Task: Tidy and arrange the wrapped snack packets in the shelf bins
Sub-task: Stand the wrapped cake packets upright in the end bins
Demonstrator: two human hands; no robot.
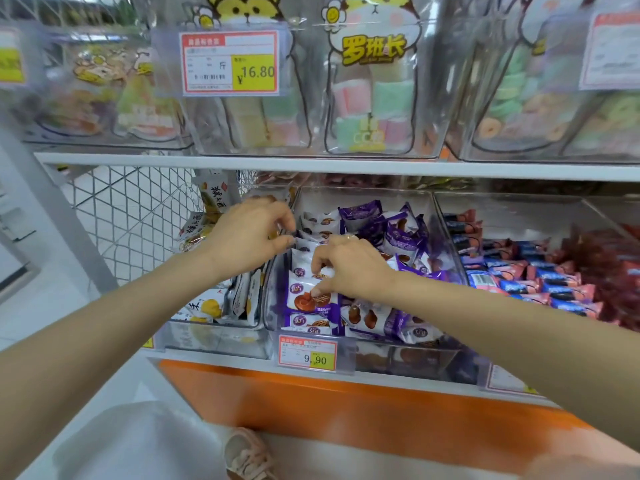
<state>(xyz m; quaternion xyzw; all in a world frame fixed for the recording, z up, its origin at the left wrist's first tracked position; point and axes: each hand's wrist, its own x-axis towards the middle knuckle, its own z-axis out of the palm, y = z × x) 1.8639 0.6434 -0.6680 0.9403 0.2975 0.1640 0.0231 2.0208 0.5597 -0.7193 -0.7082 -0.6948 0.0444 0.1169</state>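
Purple-and-white wrapped snack packets point(398, 237) fill the clear middle bin point(446, 244) on the lower shelf. Along the bin's left side several stand in an upright row point(304, 258); the rest lie loose in a heap on the right. My left hand point(249, 233) hovers at the back of that row, fingers curled, fingertips pinching the top edge of a packet. My right hand point(349, 265) is over the front of the row, fingers curled round a packet's top and thumb pressing the front packet point(304, 299).
A left bin holds yellow-and-white packets point(207, 306); a right bin holds blue-and-pink packets point(519, 271), with red packets point(606, 258) beyond. A 9.90 price tag point(308, 355) hangs on the middle bin. Marshmallow bags point(374, 98) fill the upper shelf. Wire mesh point(131, 220) closes the left end.
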